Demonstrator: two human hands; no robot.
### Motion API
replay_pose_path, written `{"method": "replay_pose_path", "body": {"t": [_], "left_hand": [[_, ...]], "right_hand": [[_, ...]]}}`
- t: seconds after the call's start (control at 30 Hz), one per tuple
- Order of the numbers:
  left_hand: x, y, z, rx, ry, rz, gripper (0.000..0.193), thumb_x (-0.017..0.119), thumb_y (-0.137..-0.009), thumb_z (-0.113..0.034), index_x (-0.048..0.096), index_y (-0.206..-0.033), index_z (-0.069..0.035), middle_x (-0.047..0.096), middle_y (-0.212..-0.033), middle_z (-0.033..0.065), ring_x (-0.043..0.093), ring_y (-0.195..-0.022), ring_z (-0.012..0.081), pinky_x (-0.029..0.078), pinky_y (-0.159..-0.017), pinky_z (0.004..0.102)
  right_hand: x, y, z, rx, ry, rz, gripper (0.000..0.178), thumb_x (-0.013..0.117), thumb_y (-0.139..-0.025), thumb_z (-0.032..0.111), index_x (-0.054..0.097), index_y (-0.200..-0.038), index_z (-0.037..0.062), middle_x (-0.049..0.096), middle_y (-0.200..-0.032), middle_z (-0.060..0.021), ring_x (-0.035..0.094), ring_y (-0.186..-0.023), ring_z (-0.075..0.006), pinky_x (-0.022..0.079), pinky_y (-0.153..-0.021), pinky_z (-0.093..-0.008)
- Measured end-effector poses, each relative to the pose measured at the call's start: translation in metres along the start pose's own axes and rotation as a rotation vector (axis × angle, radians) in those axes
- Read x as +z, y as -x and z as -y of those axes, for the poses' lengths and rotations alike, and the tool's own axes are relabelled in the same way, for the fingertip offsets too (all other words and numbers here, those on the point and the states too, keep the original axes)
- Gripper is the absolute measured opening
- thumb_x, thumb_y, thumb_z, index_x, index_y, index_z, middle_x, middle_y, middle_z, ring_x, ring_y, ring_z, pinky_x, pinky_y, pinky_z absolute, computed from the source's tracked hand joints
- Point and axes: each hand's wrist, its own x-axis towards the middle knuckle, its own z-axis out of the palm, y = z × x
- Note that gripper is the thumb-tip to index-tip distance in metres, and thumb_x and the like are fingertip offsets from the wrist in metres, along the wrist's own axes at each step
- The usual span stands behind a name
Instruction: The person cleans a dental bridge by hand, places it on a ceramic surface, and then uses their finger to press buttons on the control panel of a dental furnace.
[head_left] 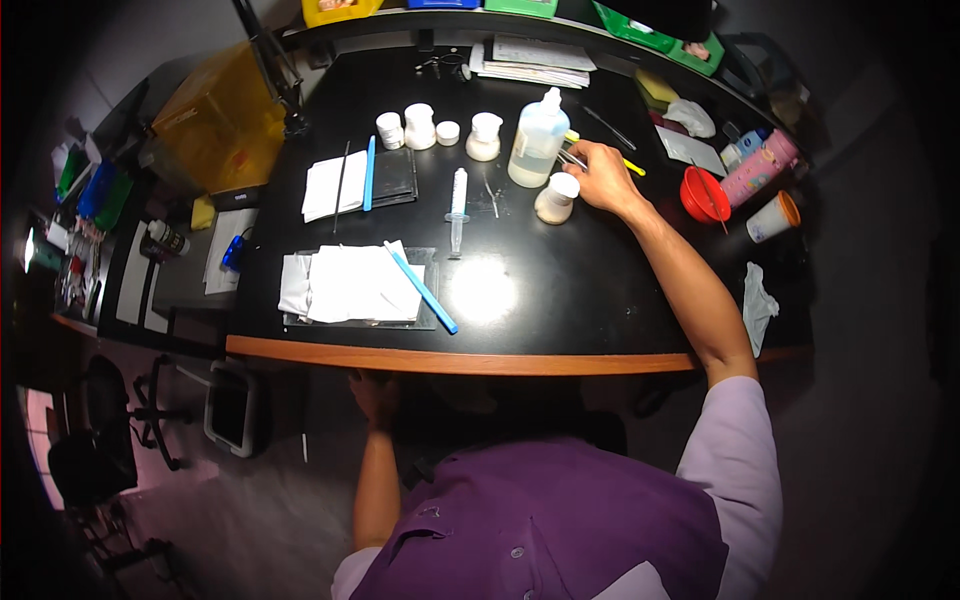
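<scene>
At the right of the black table, my right hand [603, 180] is closed with its fingertips on a slim metal tool [572, 157], partly hidden by the fingers. Just left of it stands a translucent squeeze bottle [540, 140] of clear liquid. Below the fingers is a small white-capped jar [556, 200] with pale contents. My left hand [376, 398] hangs low at the table's front edge, its fingers in shadow and hard to make out. A syringe [458, 210] lies mid-table, beside a thin clear or metal piece [492, 198].
White-lidded jars [420, 128] stand at the back. White paper pads [350, 285] with blue sticks [425, 292] lie at left. A red bowl [706, 195], a pink bottle [760, 168] and an orange-rimmed cup [774, 217] stand at right, near a crumpled tissue [758, 305].
</scene>
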Motion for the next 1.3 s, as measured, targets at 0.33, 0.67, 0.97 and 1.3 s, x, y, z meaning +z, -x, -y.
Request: {"method": "replay_pose_path", "body": {"t": [0.33, 0.67, 0.97, 1.3], "left_hand": [[0.002, 0.003, -0.016, -0.020, -0.012, -0.066, 0.121, 0.084, -0.078, -0.070, 0.031, -0.164, -0.005, 0.046, -0.146, 0.0422, 0.049, -0.132, 0.0580, 0.047, -0.109, 0.0612], [-0.007, 0.005, -0.012, -0.077, 0.014, -0.028, 0.123, 0.084, -0.077, -0.072, 0.030, -0.165, -0.005, 0.042, -0.149, 0.0444, 0.045, -0.139, 0.0586, 0.043, -0.114, 0.0613], [-0.009, 0.008, -0.012, -0.045, 0.050, -0.041, 0.120, 0.083, -0.078, -0.070, 0.031, -0.164, -0.005, 0.043, -0.150, 0.0410, 0.045, -0.138, 0.0564, 0.043, -0.113, 0.0610], [-0.025, 0.019, -0.022, 0.153, 0.107, -0.344, 0.097, 0.085, -0.084, -0.048, 0.039, -0.155, 0.000, 0.047, -0.143, 0.0351, 0.046, -0.133, 0.0526, 0.039, -0.114, 0.0581]], "right_hand": [[0.001, 0.017, -0.013, -0.117, -0.071, -0.063, 0.028, 0.071, -0.087, 0.000, 0.077, -0.114, 0.0008, 0.073, -0.100, -0.0158, 0.072, -0.091, -0.0273, 0.058, -0.084, -0.0390], [-0.003, 0.061, 0.024, 0.105, -0.752, 0.135, 0.111, 0.092, -0.080, 0.000, 0.024, -0.167, -0.0015, 0.048, -0.139, -0.0193, 0.066, -0.086, -0.0098, 0.058, -0.071, -0.0243], [0.035, 0.014, 0.052, 0.111, -0.452, -0.003, 0.102, 0.096, -0.078, 0.022, 0.040, -0.159, -0.0022, 0.067, -0.124, -0.0181, 0.074, -0.084, -0.0152, 0.061, -0.077, -0.0304], [0.059, -0.002, 0.063, 0.118, -0.306, -0.208, 0.094, 0.094, -0.078, 0.028, 0.045, -0.151, -0.0073, 0.065, -0.118, -0.0166, 0.069, -0.087, -0.0166, 0.057, -0.081, -0.0330]]}}
